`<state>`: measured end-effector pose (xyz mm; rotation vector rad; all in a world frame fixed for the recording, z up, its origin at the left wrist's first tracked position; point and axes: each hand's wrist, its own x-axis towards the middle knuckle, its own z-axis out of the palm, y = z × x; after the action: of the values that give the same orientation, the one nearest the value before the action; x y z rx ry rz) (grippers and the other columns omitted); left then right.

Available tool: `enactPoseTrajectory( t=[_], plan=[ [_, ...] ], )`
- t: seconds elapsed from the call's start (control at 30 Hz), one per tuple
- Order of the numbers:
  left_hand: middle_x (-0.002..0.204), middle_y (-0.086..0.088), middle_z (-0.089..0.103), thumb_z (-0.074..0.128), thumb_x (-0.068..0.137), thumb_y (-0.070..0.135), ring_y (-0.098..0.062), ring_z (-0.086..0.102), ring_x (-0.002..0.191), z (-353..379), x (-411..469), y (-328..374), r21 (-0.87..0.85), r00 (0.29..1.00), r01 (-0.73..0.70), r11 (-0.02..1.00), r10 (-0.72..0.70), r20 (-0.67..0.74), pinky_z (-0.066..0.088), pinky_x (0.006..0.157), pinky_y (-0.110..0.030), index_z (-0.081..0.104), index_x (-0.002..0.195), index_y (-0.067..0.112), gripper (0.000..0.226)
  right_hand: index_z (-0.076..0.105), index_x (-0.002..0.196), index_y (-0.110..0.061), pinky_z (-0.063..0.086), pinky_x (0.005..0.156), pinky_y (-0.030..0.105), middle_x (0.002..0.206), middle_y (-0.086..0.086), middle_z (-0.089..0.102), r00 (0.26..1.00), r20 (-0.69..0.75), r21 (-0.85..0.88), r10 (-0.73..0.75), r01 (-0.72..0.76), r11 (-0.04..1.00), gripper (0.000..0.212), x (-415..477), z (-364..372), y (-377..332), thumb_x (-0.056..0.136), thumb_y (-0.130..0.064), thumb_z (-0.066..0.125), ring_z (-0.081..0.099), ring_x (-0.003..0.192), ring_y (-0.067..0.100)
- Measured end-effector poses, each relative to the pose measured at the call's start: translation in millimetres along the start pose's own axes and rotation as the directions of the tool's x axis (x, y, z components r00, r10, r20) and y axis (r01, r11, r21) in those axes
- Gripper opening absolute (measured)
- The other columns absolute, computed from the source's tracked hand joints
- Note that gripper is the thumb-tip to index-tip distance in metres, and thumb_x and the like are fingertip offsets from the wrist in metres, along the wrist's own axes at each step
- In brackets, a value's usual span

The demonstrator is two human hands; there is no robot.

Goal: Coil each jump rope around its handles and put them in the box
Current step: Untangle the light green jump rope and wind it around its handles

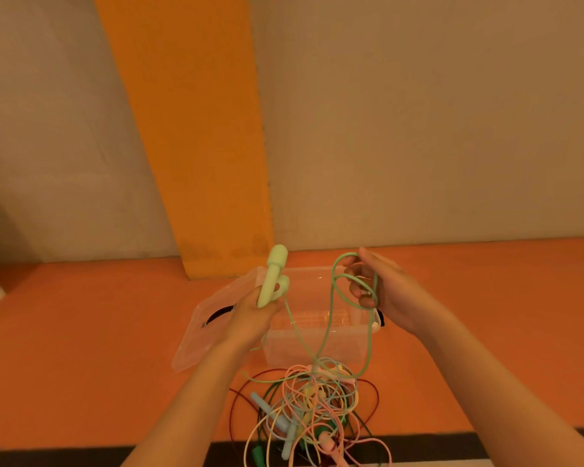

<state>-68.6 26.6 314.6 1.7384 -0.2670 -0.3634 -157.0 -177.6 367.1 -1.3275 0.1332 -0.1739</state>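
Our left hand (253, 311) is curled round the two pale green handles (272, 276), held side by side and pointing up toward 12 o'clock, just in front of the box (334, 345). Our right hand (381, 294), at 3 o'clock from the handles, has its fingers hooked loosely through a loop of the green cord (332, 298). The thumb side is hidden, so we cannot tell whether it pinches or only carries the loop.

From both hands the cord hangs down toward 6 o'clock and runs into the pile (314, 406) of tangled ropes on the bench (98, 348) — pink, yellow, blue, dark red, all crossing one another. The box stands clear-walled and open beyond the pile at 12 o'clock. Its lid (203, 335) leans against it at 9 o'clock.

We judge the cord to be light, limp and rather springy. It will not hold a shape unaided, and a slack turn is likely to slide off the smooth handles. The handles are the stiff part, so they are the place to grip firmly. The cord is best led between fingertips close to the handles and kept taut as each turn goes on.

The lower end looks caught among the other ropes — a hard pull may drag the whole pile along, so we would draw it out gently before wrapping.
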Motion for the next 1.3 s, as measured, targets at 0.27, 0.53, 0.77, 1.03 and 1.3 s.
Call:
enactPoseTrajectory(
  t=[0.27, 0.53, 0.77, 1.03, 1.3],
  plan=[
    [0.138, 0.020, 0.032, 0.065, 0.092, 0.022, -0.001, 0.028, 0.134, 11, -8, 9, 0.159, 0.990, -0.139, 0.977, 0.137, 0.026, 0.028, 0.112, -0.027, 0.038, 0.144, 0.027, 0.059, 0.058, 0.094, -0.010, 0.025, 0.040, 0.020, 0.063, 0.005, 0.054, 0.997, -0.018, 0.056, -0.075, 0.076, 0.996, 0.029, -1, 3, -2, 0.101, -0.027, 0.036, 0.044, 0.044, 0.013],
    [0.076, 0.007, 0.057, 0.052, 0.098, 0.022, -0.006, 0.057, 0.070, 42, -29, 41, -0.143, 0.955, -0.211, 0.967, 0.235, 0.180, 0.049, 0.069, -0.020, 0.068, 0.095, 0.022, 0.016, 0.056, 0.084, -0.010, 0.052, 0.058, 0.032, 0.062, 0.011, 0.058, 1.000, -0.002, -0.005, -0.018, 0.018, 1.000, 0.027, 2, 20, 5, 0.101, -0.024, 0.040, 0.057, 0.056, 0.022],
    [0.068, 0.008, 0.053, 0.052, 0.099, 0.021, -0.001, 0.042, 0.053, 34, -23, 42, -0.019, 0.945, -0.280, 0.960, 0.279, 0.170, 0.031, 0.046, -0.011, 0.061, 0.081, 0.019, 0.019, 0.054, 0.075, -0.011, 0.051, 0.060, 0.032, 0.066, 0.008, 0.056, 0.997, -0.072, -0.005, -0.014, 0.013, 1.000, 0.023, 2, 14, 5, 0.095, -0.022, 0.054, 0.056, 0.059, 0.019],
    [0.048, 0.020, 0.050, 0.058, 0.095, 0.017, 0.006, 0.043, 0.043, 31, -28, 44, 0.063, 0.946, -0.224, 0.973, 0.201, 0.254, 0.030, 0.045, -0.007, 0.059, 0.069, 0.020, 0.026, 0.038, 0.065, -0.017, 0.025, 0.041, 0.022, 0.052, -0.002, 0.030, 0.994, -0.088, 0.020, 0.059, -0.058, 0.998, 0.034, 3, 9, 1, 0.095, -0.024, 0.053, 0.026, 0.045, 0.012],
    [0.071, 0.003, 0.061, 0.051, 0.098, 0.017, -0.008, 0.060, 0.067, 26, -24, 40, -0.172, 0.976, -0.108, 0.979, 0.138, 0.171, 0.047, 0.057, -0.022, 0.061, 0.083, 0.010, 0.020, 0.062, 0.091, -0.009, 0.052, 0.087, 0.045, 0.079, 0.006, 0.061, 0.999, -0.016, -0.025, 0.036, -0.036, 0.999, 0.017, -5, 2, -7, 0.095, -0.022, 0.052, 0.061, 0.081, 0.018]
  ],
)
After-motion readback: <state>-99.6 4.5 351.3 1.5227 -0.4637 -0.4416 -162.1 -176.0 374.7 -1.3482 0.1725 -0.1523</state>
